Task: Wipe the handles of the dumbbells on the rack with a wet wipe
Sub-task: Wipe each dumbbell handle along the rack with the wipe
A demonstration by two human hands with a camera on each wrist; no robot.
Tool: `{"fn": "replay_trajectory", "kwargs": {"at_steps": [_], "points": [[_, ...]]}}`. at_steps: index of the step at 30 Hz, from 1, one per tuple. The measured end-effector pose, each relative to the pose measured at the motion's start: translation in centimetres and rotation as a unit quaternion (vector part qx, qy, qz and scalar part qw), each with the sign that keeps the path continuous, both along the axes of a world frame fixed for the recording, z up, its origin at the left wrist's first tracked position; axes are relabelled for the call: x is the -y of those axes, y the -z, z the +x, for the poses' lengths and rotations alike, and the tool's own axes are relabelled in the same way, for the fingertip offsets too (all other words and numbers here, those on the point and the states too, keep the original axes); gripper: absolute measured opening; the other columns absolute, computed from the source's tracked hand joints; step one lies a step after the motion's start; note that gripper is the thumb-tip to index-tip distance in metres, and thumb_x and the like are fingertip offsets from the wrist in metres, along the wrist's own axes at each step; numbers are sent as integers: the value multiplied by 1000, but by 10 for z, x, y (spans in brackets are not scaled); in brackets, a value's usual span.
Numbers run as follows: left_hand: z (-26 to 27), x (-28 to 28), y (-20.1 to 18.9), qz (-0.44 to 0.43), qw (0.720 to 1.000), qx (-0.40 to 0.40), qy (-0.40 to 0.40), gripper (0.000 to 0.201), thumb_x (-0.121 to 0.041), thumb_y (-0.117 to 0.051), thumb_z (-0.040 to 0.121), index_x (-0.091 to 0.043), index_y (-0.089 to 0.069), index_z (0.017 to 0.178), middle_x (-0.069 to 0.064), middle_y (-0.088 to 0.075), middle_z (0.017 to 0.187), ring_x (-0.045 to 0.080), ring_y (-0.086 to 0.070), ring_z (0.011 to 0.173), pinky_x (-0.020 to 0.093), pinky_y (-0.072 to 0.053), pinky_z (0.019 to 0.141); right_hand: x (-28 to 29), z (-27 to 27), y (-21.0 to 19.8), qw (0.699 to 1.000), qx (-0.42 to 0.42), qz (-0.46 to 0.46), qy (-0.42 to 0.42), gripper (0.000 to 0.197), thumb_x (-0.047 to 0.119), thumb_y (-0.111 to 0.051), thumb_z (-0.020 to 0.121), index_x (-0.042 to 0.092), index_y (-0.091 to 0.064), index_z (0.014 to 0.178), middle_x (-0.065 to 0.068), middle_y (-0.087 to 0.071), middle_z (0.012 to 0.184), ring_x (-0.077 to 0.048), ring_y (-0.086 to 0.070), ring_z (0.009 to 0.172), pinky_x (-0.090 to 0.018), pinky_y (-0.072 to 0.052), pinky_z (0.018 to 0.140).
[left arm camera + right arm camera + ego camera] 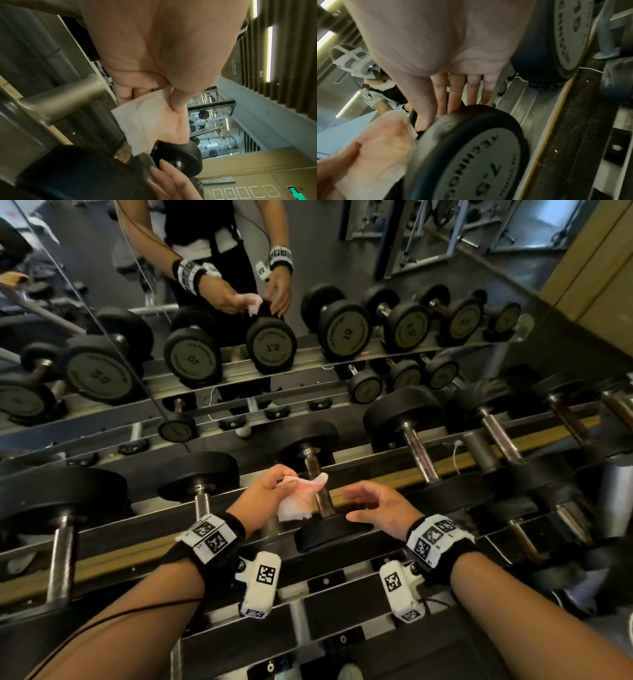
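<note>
A crumpled white wet wipe [297,496] is pinched between the thumb and fingers of my left hand [274,491]. It hangs against the left side of the metal handle [318,484] of a small black dumbbell on the rack's [376,479] top tier. The left wrist view shows the wipe [150,119] draped from the thumb down toward that handle [123,151]. My right hand [373,501] is open just right of the handle, above the dumbbell's near head [329,534]. In the right wrist view its straight fingers [458,92] reach behind the head marked 7.5 [471,155], tips hidden.
More black dumbbells lie along the rack: a larger one to the left [202,484] and several to the right [418,446]. A mirror [239,302] behind the rack reflects the dumbbells and the person. A lower rack tier [325,628] sits close below my wrists.
</note>
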State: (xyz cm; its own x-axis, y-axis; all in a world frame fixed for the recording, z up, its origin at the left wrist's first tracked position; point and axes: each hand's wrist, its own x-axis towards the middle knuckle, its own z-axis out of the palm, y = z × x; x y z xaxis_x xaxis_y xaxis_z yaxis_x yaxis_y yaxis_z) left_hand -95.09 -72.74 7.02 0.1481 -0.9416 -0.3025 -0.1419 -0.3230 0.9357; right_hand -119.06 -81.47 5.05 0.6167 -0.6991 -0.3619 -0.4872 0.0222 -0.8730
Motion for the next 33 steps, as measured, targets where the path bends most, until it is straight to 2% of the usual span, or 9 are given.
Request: {"fn": "replay_trajectory", "kwargs": {"at_steps": [3, 6, 9, 13, 19, 25, 27, 30, 33], "points": [[-5, 0, -13, -21, 996, -84, -17, 11, -12, -52, 101, -18, -59, 95, 2, -62, 84, 14, -60, 73, 29, -49, 66, 5, 17, -21, 997, 65, 17, 29, 64, 8, -79, 79, 29, -52, 133, 10, -58, 131, -7, -51, 125, -37, -41, 110], [-10, 4, -18, -17, 989, -141, -40, 13, -12, -53, 100, -18, -60, 91, 2, -62, 81, 16, -61, 71, 35, -50, 67, 5, 33, -34, 992, 116, 56, 20, 66, 7, -78, 79, 26, -51, 136, 6, -58, 132, -9, -53, 125, -32, -44, 103], [-8, 10, -17, -15, 988, -137, -67, 14, -11, -55, 99, -18, -63, 90, 4, -66, 84, 18, -64, 73, 33, -55, 63, 5, 40, -38, 991, 126, 47, 5, 41, 12, -76, 82, 20, -63, 120, 4, -68, 117, -8, -64, 110, -26, -51, 93], [-9, 16, -13, -20, 987, -126, -97, 11, -10, -58, 98, -15, -64, 90, 8, -67, 87, 23, -65, 78, 37, -56, 68, 11, 40, -33, 990, 133, 21, 39, 13, 16, -76, 83, 17, -68, 93, -1, -71, 95, -16, -68, 95, -34, -53, 92], [-30, 29, -13, -24, 988, -96, -121, 8, -14, -60, 97, -18, -66, 93, 10, -66, 97, 26, -65, 89, 46, -55, 81, 33, 43, -25, 966, 190, 170, 36, 8, 2, -63, 89, 8, -58, 88, -10, -63, 90, -24, -64, 88, -36, -54, 82], [-53, 41, -4, -2, 975, -71, -212, 11, -9, -59, 98, -14, -66, 105, 5, -64, 92, 17, -64, 74, 38, -59, 67, 59, 29, -19, 950, 198, 230, 69, 25, -4, -46, 95, 11, -49, 75, -10, -55, 83, -23, -56, 82, -35, -48, 72], [-59, 43, -1, -2, 969, -83, -233, 13, -6, -58, 98, -11, -66, 107, 11, -65, 94, 18, -62, 69, 37, -59, 65, 69, 25, -16, 941, 206, 259, 74, 25, -3, -45, 96, 11, -49, 76, -13, -57, 88, -26, -59, 84, -39, -50, 74], [-66, 45, 5, -14, 956, -98, -275, 19, -3, -57, 97, -8, -63, 114, 17, -66, 101, 27, -65, 81, 47, -56, 81, 82, 24, -6, 947, 175, 261, 73, 12, 0, -48, 97, 8, -54, 91, -16, -60, 100, -31, -63, 94, -47, -54, 81], [-67, 38, 18, -21, 942, -83, -324, 19, -1, -57, 97, -12, -61, 112, 9, -68, 99, 20, -65, 83, 33, -51, 76, 98, 23, 7, 955, 137, 251, 80, 25, 2, -50, 98, 7, -56, 122, -18, -58, 123, -35, -62, 111, -44, -58, 78]]}}
